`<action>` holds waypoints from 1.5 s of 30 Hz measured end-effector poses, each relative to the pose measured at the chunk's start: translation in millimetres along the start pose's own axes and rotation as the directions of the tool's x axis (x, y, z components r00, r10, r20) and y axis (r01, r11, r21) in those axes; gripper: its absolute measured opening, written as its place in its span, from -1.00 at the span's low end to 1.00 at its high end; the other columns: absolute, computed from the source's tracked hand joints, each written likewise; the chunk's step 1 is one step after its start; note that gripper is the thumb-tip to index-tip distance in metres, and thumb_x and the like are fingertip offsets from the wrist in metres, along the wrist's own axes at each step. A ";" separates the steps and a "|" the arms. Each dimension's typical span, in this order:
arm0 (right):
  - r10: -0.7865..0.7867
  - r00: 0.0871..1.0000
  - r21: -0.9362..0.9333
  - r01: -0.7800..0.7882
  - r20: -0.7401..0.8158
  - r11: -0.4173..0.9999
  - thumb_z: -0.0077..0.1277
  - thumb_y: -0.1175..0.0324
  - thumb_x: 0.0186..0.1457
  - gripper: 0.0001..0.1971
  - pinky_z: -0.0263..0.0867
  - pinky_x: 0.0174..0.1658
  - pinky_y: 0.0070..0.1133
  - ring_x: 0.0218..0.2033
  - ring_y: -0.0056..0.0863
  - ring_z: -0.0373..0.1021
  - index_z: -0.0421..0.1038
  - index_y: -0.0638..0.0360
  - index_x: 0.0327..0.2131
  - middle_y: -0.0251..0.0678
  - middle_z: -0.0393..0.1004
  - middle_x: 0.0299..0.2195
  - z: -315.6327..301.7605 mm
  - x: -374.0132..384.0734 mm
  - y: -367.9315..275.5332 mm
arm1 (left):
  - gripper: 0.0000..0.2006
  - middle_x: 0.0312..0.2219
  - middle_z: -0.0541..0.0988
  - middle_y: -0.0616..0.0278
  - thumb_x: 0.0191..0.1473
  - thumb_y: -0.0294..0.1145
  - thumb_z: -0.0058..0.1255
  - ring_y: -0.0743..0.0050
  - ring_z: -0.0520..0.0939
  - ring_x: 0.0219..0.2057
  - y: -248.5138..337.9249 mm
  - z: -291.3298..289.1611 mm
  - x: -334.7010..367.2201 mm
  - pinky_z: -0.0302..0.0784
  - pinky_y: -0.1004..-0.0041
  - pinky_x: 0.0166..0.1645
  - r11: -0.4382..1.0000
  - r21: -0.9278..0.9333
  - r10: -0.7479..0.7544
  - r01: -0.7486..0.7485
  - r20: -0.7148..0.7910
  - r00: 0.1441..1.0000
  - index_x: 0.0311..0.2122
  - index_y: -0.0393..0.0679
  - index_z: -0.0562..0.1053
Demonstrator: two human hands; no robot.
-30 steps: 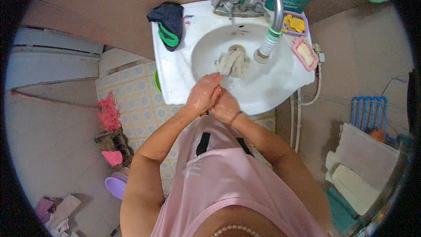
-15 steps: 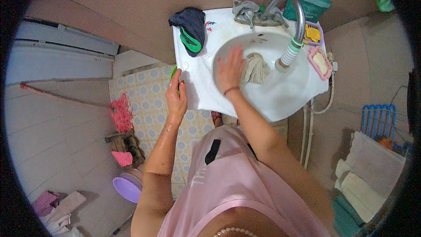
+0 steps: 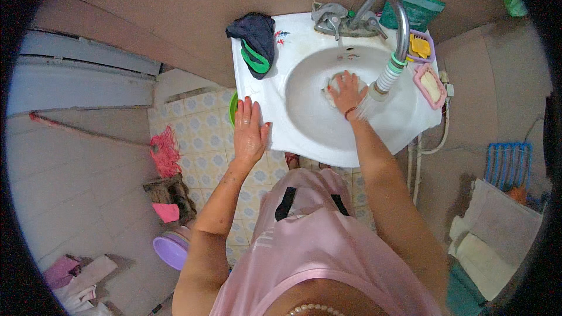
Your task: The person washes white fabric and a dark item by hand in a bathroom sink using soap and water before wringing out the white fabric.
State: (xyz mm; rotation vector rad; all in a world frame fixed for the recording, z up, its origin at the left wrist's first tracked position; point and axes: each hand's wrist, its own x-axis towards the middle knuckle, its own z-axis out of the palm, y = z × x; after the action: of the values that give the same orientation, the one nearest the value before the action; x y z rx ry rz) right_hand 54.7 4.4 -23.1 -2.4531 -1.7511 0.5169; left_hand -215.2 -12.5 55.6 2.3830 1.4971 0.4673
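1 pale cloth [image 3: 328, 96] lies in the basin [image 3: 316, 131] beneath the spread right hand [image 3: 349, 92], the left hand [image 3: 249, 133] outstretched.

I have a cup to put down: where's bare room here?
Free: the left ledge between dark cloth, left hand and basin, plus the basin's left side, left of the right hand. Crowded: the back right corner, with faucet, green packet, purple dish and pink dish.

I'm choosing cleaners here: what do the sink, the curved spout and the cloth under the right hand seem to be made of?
Sink: probably glazed ceramic, glossy white with smooth, rounded edges. Curved spout: likely polished metal, given its grey sheen. Cloth: apparently fabric, soft-looking and pale, but the right hand covers most, so fibre is unclear.
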 end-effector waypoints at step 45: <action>-0.236 0.935 0.364 0.323 -0.264 0.873 -0.11 0.41 -0.17 -0.59 0.08 -0.08 -0.48 -0.17 -0.27 0.16 0.16 0.17 -0.14 -0.13 0.22 -0.23 25.3 -2.2 69.4 | -0.67 -0.14 0.25 0.18 -0.45 -0.59 -0.10 0.24 0.22 -0.08 75.2 -2.4 5.4 0.01 0.26 0.03 0.922 -0.336 0.325 -0.194 0.394 0.860 -0.39 -0.12 0.33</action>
State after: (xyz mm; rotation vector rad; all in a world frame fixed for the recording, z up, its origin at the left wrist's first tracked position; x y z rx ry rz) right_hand 108.7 -24.6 -64.5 -1.8596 -1.6745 0.5035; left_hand -152.9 -38.9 89.0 2.2645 0.8457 0.1585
